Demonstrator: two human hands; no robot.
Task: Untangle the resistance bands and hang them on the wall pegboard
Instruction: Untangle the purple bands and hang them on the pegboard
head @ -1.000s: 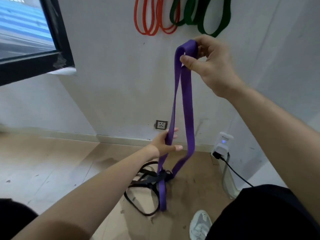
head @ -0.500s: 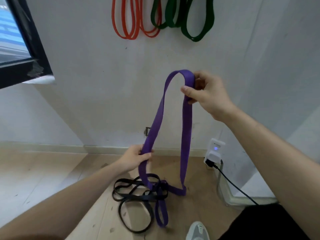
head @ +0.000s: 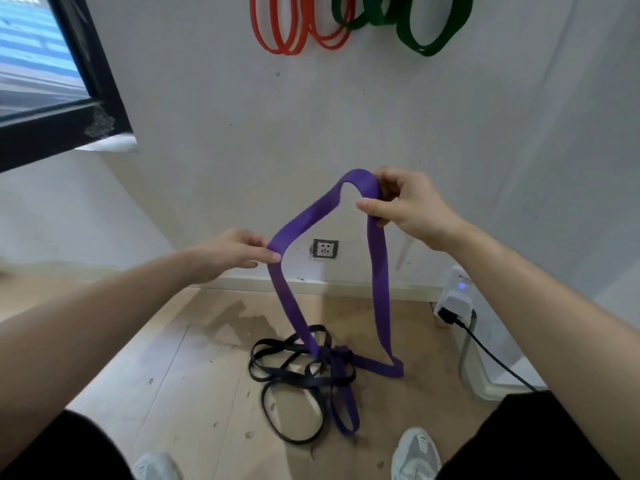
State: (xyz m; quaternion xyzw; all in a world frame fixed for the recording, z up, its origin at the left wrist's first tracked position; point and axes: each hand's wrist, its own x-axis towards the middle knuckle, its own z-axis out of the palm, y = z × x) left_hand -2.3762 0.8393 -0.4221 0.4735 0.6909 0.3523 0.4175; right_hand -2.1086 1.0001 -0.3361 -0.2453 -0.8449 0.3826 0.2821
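Right hand (head: 408, 206) grips purple band (head: 379, 282) top; left hand (head: 235, 251) pinches its left side; lower end knotted with black bands (head: 287, 375) on floor.

No text, label, brand, number or sign can be read on anything in view.

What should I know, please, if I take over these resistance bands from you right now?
The right hand pinches the top of the wide purple rubber band; left hand pinches its left strand lower down.
Its lower end is tangled with the thin black rubber bands on the wooden floor.
Done: orange loop bands and green loop bands hang on the white wall.
Left: free purple from black, hang both.
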